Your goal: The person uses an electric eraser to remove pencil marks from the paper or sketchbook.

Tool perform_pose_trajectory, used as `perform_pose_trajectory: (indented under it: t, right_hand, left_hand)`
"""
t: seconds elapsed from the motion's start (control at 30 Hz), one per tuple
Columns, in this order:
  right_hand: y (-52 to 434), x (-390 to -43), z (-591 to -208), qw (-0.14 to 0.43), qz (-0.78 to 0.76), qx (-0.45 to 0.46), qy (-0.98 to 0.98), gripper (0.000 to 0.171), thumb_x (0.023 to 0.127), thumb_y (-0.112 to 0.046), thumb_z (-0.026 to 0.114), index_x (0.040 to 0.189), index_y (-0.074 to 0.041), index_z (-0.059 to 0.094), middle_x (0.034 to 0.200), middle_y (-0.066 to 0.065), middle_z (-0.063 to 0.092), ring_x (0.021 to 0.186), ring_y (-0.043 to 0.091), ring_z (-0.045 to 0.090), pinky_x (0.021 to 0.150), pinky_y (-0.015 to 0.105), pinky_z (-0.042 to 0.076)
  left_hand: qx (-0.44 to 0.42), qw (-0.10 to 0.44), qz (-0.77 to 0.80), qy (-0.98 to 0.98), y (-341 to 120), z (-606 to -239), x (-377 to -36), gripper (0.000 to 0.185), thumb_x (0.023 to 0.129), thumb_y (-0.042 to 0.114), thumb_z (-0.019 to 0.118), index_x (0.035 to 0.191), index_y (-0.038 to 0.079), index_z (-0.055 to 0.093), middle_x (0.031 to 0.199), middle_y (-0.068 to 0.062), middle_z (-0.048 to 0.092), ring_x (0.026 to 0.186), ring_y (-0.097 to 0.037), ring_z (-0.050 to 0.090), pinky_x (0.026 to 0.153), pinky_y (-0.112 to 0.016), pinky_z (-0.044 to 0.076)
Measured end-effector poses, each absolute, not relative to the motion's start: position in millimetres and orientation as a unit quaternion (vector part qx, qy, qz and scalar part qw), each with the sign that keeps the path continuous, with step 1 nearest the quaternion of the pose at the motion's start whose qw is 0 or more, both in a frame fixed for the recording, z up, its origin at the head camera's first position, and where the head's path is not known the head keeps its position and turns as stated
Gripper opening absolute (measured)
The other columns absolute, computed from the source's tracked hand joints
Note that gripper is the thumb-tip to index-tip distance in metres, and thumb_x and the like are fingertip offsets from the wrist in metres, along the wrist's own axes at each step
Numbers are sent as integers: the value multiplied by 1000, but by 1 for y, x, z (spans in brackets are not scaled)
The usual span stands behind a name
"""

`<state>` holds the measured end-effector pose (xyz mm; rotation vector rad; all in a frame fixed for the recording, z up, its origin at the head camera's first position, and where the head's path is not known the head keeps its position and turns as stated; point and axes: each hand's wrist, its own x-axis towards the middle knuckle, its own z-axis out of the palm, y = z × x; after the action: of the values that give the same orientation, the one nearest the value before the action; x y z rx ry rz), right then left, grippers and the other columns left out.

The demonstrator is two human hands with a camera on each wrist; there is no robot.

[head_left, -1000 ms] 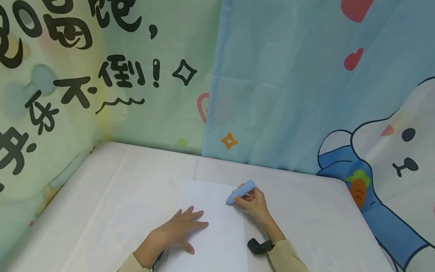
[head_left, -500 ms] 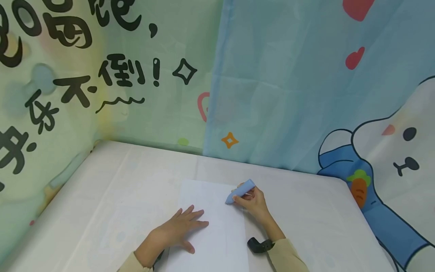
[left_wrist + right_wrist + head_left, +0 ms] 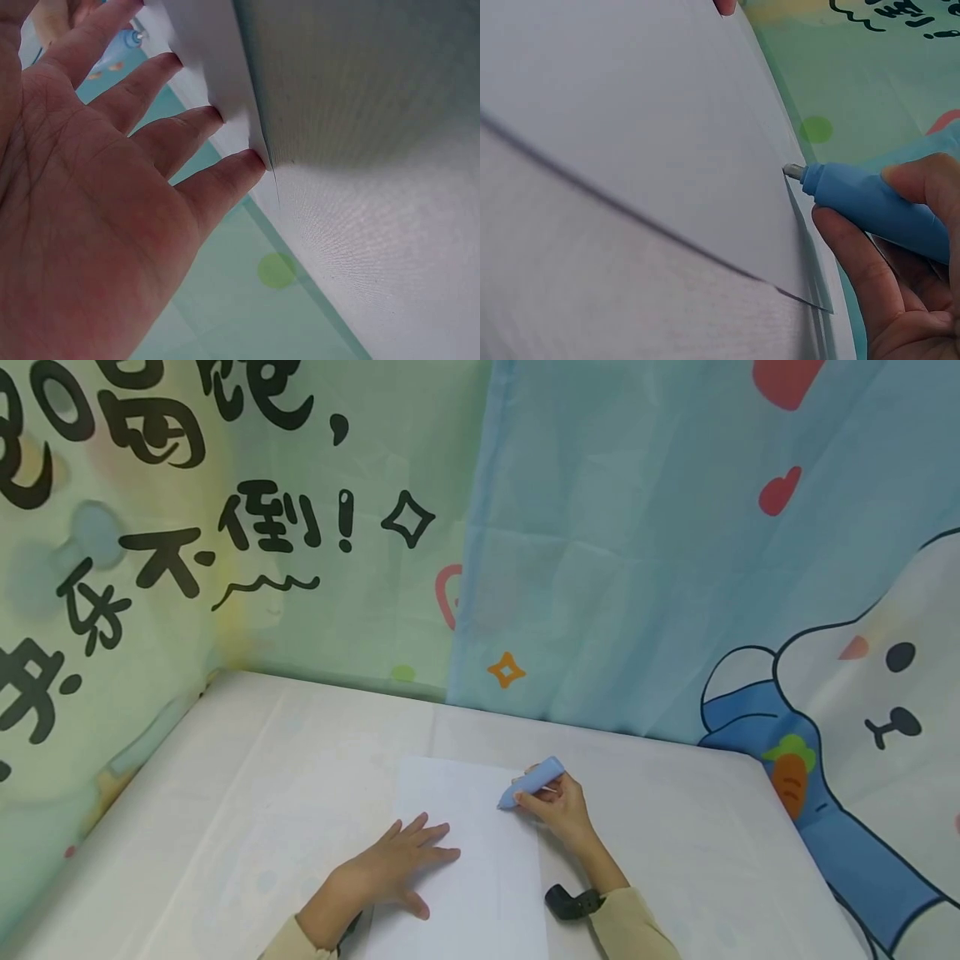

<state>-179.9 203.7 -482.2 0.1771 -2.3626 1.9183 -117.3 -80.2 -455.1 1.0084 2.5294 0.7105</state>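
A sheet of white paper [image 3: 487,885] lies on the white-covered table. My left hand [image 3: 390,864] rests on the paper's left part with its fingers spread and straight; the left wrist view shows the fingertips [image 3: 251,159] touching the sheet near its edge. At the upper right of the paper, my right hand [image 3: 566,814] holds a thick light-blue pen [image 3: 534,783], slanted with its tip down towards the sheet. Seen from the right wrist, the pen [image 3: 877,206] has a narrow silver tip, at or very near the paper; contact cannot be told. No marks show on the sheet.
The white tablecloth [image 3: 247,810] spreads around the paper. Behind the table hang a green cloth with black lettering [image 3: 262,518] and a blue cloth [image 3: 600,568]. A printed white bear [image 3: 862,693] is at the right. A black wrist device [image 3: 572,903] sits by the right sleeve.
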Motion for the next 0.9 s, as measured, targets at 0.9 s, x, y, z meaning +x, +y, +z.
perform_pose_trajectory:
  t: [0.9]
  right_hand:
    - [203, -175, -480, 22, 632, 40, -774, 40, 78, 13, 70, 112, 14, 50, 108, 33, 65, 81, 8, 70, 70, 22, 57]
  left_hand:
    - [357, 168, 244, 886, -80, -455, -118, 78, 68, 26, 83, 139, 12, 54, 153, -16, 39, 144, -44, 23, 112, -65, 21]
